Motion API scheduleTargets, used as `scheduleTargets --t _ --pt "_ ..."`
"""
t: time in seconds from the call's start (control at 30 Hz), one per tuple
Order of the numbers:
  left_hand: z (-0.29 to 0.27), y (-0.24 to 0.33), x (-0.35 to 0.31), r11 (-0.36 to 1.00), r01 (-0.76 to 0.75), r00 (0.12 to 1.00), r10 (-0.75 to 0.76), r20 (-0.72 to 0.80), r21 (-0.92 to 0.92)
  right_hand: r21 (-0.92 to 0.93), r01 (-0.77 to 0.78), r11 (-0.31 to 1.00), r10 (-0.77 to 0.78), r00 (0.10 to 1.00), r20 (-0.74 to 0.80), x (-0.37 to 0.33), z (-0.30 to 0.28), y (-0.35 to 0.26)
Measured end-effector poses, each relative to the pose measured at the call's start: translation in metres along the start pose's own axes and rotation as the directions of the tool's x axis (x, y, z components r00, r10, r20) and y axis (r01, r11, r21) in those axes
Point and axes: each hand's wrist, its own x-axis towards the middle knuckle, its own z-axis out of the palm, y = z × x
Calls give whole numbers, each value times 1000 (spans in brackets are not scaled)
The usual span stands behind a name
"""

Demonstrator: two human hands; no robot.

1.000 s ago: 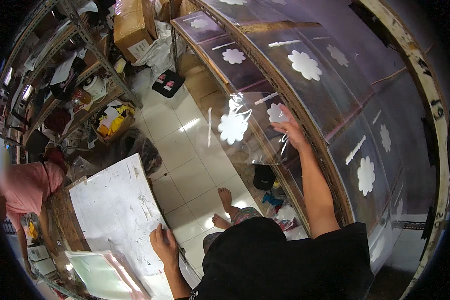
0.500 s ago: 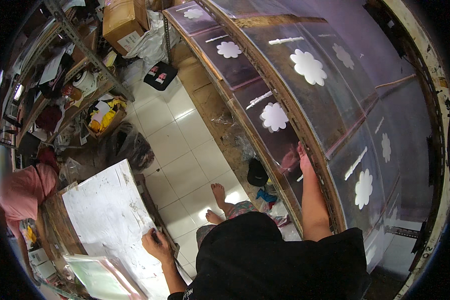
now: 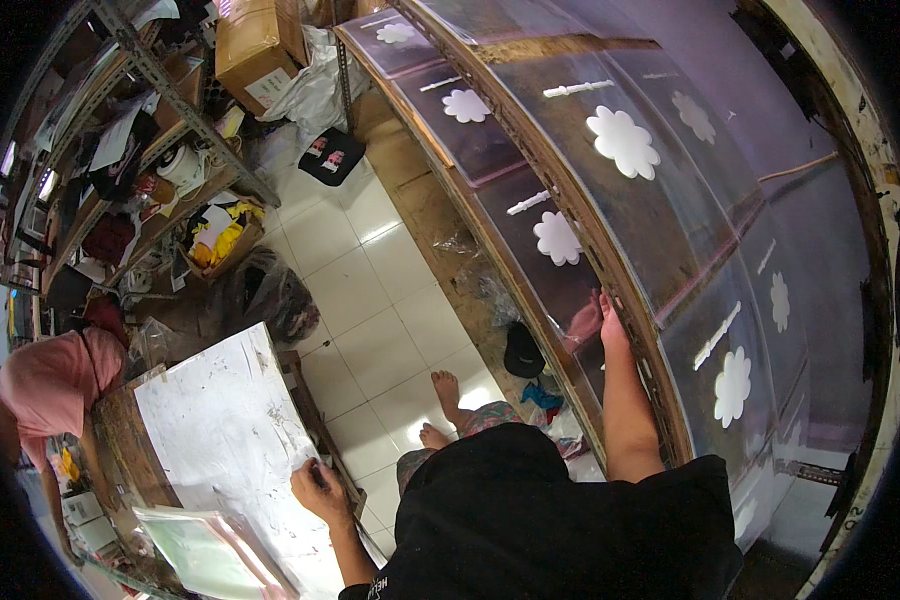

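Note:
My left hand (image 3: 320,492) is at the right edge of the white-covered work table (image 3: 230,400), fingers curled in around a small dark thing I cannot make out. My right hand (image 3: 611,318) reaches in under the brown rail (image 3: 560,180) of a rack, its fingers extended and partly hidden. It lies close to a glossy transparent sheet (image 3: 525,205), in which a pink reflection of it shows. White flower-shaped patches (image 3: 624,143) and short white bars mark the sheets on the rack's levels.
A stack of clear sheets (image 3: 210,550) lies on the table's near end. At the far left a person in a pink shirt (image 3: 55,380) bends over. Metal shelving (image 3: 170,100) full of goods, a cardboard box (image 3: 260,50), a black cap (image 3: 332,156) and plastic bags border the tiled floor (image 3: 390,300).
The whole view has shifted slightly right and down. Both my hands keep about the same places on the table edge and at the rack. The person in pink shows more fully.

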Motion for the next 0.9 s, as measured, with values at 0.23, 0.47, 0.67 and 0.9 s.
scheduleTargets --t 0.23,0.47,0.67,0.9 --pt "0 -1 0 1000 -17 1000 17 -9 -1 -11 3 1000 -4 999 -50 18 -19 11" --pt "-4 4 -1 999 -7 1000 7 -10 34 2 -24 1000 24 999 -21 31 -25 29" --pt "-1 2 0 1000 -11 1000 11 -13 -1 -71 78 994 -84 993 -88 58 -49 55" --pt "-2 2 1 1000 -20 1000 19 -10 -14 -382 114 917 -239 924 -299 22 -25 27"
